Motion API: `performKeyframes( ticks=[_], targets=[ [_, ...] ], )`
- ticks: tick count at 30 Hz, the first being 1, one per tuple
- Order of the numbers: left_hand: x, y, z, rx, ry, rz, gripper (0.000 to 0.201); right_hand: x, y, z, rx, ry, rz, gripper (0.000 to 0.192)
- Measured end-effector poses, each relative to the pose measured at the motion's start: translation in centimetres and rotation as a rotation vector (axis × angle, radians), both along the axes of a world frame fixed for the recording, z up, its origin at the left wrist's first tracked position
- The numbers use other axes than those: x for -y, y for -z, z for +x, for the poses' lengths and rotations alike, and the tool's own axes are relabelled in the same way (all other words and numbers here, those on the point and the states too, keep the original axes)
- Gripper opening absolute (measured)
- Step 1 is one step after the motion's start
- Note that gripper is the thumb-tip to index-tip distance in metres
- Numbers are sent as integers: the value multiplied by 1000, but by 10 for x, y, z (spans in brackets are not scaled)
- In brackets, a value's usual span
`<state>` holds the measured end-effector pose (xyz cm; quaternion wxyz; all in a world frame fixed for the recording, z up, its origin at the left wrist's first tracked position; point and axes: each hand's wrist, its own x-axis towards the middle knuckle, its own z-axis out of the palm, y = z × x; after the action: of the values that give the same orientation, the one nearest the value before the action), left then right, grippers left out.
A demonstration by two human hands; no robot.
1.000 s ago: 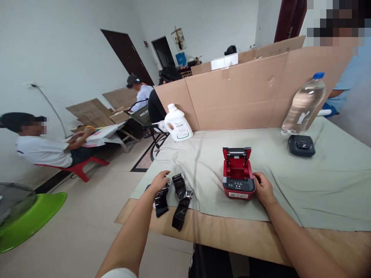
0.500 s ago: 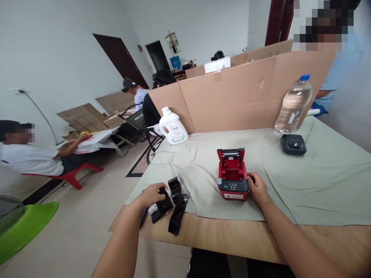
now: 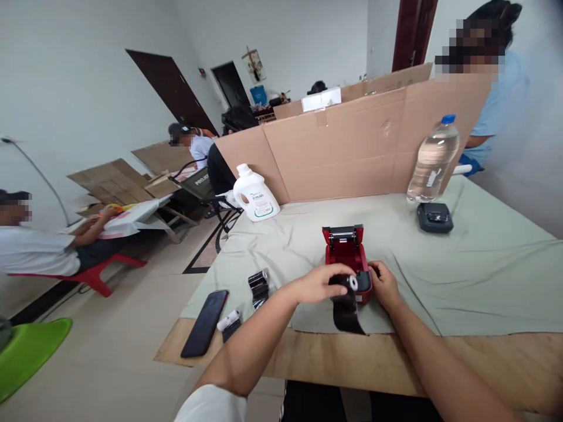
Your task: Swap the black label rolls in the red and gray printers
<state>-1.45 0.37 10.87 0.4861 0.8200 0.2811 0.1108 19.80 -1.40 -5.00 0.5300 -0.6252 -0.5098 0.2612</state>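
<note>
My left hand (image 3: 322, 282) grips a roll of black film (image 3: 346, 310) by its upper part, a loose strip hanging down. The roll's white core faces right, in front of the small red and black printer (image 3: 347, 256). The printer's lid stands raised, baring a red compartment, and the roll and hand hide part of its front panel. Curled fingers of my right hand (image 3: 386, 286) hold the printer's right side. Left of my forearm lie another black roll (image 3: 258, 288) and a white-cored roll (image 3: 229, 320), partly covered by my arm.
A phone (image 3: 204, 323) lies at the table's left front corner. Behind stand a white jug (image 3: 257, 196), a cardboard screen (image 3: 338, 158) and a water bottle (image 3: 433, 161), with a black device (image 3: 434, 217) near the bottle. Other people sit left and beyond the screen.
My left hand has lifted a black roll from the left group and carried it right, to the printer's front. The phone has come into clear view. My right hand stays at the printer.
</note>
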Motion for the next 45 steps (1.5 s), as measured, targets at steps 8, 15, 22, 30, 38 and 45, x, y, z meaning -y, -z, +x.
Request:
performKeyframes(
  ticks=[8, 15, 22, 30, 38, 45],
  targets=[
    [-42, 26, 53, -489, -139, 404, 38, 0, -1, 1, -16, -3, 19, 31],
    [-47, 35, 61, -590, -107, 450, 30, 1, -2, -1, -20, -4, 0, 31],
    [-41, 47, 55, -406, -228, 481, 31, 23, -16, -7, 222, 34, 385, 39],
    [-35, 43, 41, 31, -485, 596, 27, 39, -26, -21, 608, -110, 541, 42],
    [-42, 41, 28, 79, -641, 762, 43, 36, -23, -22, 625, -87, 538, 54],
    [-13, 49, 14, 133, -607, 772, 44, 38, -26, -25, 658, -54, 533, 58]
  ],
)
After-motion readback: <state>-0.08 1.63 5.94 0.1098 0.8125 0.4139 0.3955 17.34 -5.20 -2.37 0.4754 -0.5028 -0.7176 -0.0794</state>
